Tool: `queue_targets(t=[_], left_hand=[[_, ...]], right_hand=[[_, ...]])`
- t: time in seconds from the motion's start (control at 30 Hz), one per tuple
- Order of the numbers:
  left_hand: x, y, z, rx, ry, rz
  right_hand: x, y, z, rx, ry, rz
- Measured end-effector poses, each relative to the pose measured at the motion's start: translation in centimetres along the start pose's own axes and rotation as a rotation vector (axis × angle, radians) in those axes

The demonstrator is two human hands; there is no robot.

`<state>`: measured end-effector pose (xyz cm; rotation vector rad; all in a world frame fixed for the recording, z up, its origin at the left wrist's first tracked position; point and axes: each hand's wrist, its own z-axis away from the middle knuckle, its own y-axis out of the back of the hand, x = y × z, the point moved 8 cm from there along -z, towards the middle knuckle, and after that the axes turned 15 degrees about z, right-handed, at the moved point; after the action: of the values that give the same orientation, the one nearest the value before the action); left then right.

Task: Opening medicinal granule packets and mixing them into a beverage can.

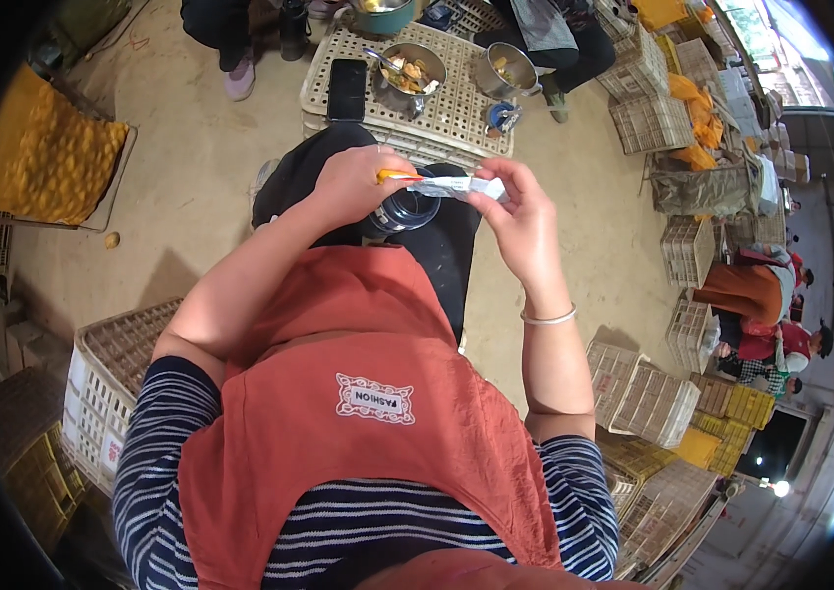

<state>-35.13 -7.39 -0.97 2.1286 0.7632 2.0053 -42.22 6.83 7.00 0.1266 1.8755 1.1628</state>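
Observation:
Between my two hands, above my lap, is a small white and orange packet (453,186) that bears writing. My left hand (361,184) grips its orange end between thumb and fingers. At the white end, my right hand (516,199) pinches it with thumb and fingertips; a bangle circles that wrist. Just below the packet, a dark round container (406,210) sits at my thighs, partly hidden by my hands. In front of my knees, a perforated plastic crate (453,110) carries a metal bowl of food (411,71) with a utensil and a black phone (347,90).
A metal pot (507,71), a green bowl (383,16) and a small blue-topped container (503,116) share the crate. Two people sit beyond it. A yellow mesh sack of round produce (70,155) lies left; stacked crates (649,122) line the right. Another crate (103,402) stands beside my left arm.

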Motion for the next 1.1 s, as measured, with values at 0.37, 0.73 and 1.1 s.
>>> queue_targets(t=[0.37, 0.73, 1.1], left_hand=[[0.6, -0.9, -0.1, -0.008, -0.082, -0.013], [0.9, -0.6, -0.2, -0.018, -0.087, -0.029], [-1.1, 1.1, 1.3, 0.067, 0.075, 0.359]], right_hand=[[2.0, -0.5, 1.2, 0.137, -0.050, -0.015], [1.2, -0.5, 1.7, 0.201, 0.042, -0.034], [0.9, -1.1, 2.5, 0.215, 0.119, 0.055]])
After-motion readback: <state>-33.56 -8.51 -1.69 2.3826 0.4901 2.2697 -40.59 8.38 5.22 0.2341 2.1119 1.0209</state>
